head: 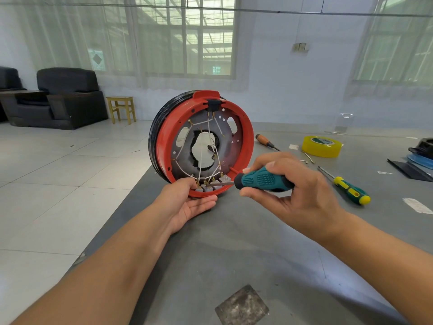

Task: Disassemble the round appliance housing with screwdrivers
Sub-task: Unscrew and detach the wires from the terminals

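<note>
The round housing (164,146), red-rimmed with a black outer band, stands on edge on the grey table, its open inside facing me with white wires and small grey terminal blocks along the bottom. My left hand (187,205) cups the lower rim from beneath, thumb over the edge near the terminals. My right hand (293,191) grips a teal-and-black screwdriver (262,180) held level, its metal tip pointing left at the terminal blocks.
On the grey table (234,254) lie a wooden-handled screwdriver (266,141), a yellow-green screwdriver (349,189), a yellow tape roll (321,146), loose wire bits and black and blue items at the far right. The table's left edge drops to a tiled floor.
</note>
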